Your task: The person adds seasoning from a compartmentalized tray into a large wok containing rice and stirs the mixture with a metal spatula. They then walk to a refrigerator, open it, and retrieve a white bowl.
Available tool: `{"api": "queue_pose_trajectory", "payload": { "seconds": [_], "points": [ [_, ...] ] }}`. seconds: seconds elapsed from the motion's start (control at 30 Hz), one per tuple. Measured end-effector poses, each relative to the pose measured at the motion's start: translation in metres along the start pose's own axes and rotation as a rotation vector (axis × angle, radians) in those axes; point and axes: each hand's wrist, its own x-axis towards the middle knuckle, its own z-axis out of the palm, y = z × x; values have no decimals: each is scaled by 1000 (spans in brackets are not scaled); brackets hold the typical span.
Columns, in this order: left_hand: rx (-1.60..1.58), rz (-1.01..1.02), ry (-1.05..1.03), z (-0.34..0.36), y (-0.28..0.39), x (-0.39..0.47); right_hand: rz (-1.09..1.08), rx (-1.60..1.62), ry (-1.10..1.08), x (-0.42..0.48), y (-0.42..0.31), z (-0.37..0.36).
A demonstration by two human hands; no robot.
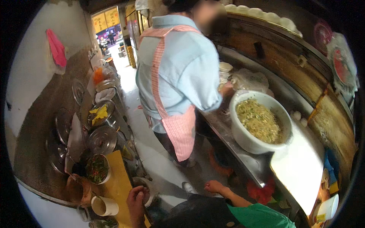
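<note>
My left hand [137, 196] is at the bottom, beside the edge of a yellow board [118, 176], its fingers loosely curled; whether it holds anything cannot be told. My right hand [214, 187] hangs over the floor with its fingers curled in, below the steel counter, and nothing shows in it. A white cup [104, 205] with a handle or utensil in it and a bowl of chopped greens with red bits [97, 169] are left of my left hand. On the steel counter [245, 159] stands a large white tub [261, 146] of chopped filling [256, 121].
A co-worker in a pink checked apron [179, 134] stands ahead at the counter, one hand [226, 89] near plastic bags [251, 79]. A bright white board [298, 165] lies right of the tub. Lidded steel pots [103, 139] line the left side. A tiled floor [145, 148] leads to a doorway.
</note>
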Motion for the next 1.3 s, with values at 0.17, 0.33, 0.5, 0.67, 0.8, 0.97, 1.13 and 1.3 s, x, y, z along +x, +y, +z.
{"api": "queue_pose_trajectory", "payload": {
  "seconds": [0.17, 0.33, 0.5, 0.67, 0.8, 0.97, 1.13, 1.3],
  "points": [
    [-18, -54, -88, 6, -3, 82, -44, 293, -155, 106, -40, -32],
    [14, -106, 95, -17, 1, 146, -605, 89, -239, 203, -192, -73],
    [-58, -210, 211, -41, -10, 203, -926, -203, -317, 299, -347, -67],
    [-51, -174, 229, -77, -6, 273, -931, -362, -243, 394, -427, -57],
    [-32, -118, 357, -118, 17, 308, -824, -376, -297, 472, -426, -56],
    [-134, -135, 482, -163, 8, 342, -499, -471, -279, 567, -359, -68],
    [-75, -76, 515, -193, -10, 388, -243, -448, -390, 622, -343, -73],
    [-41, -90, 548, -213, -40, 468, 156, -262, -435, 705, -349, -71]
  ]
}}
